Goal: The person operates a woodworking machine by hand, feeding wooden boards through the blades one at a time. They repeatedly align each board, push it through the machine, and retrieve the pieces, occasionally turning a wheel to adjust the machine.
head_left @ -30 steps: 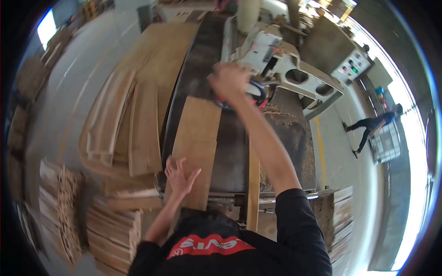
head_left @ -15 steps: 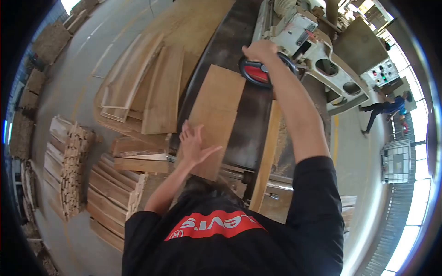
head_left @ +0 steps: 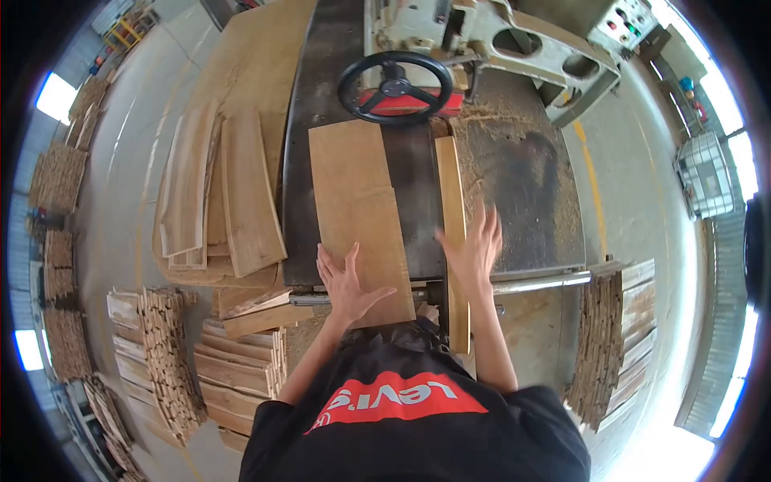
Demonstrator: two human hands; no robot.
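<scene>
A long brown board [head_left: 357, 193] lies on the dark machine table [head_left: 414, 217]. My left hand [head_left: 347, 285] rests on its near left part, fingers spread. Over the narrow wooden strip [head_left: 454, 241] and the table beside it is my right hand [head_left: 474, 245], its fingers apart and nothing held. Beyond the board's far end, a black handwheel [head_left: 394, 86] with red behind it is mounted on the pale machine [head_left: 498, 40].
Loose planks [head_left: 249, 193] lie on a plywood sheet at the left. Stacks of boards [head_left: 161, 353] stand on the floor at the left, with another stack [head_left: 598, 345] at the right. Sawdust covers the table's right part. A metal bar [head_left: 542, 283] runs along its near edge.
My right hand has left the handwheel and come back toward my body, beside the wooden strip. My left hand stays on the board. The view has turned, and the person at the right is out of clear sight.
</scene>
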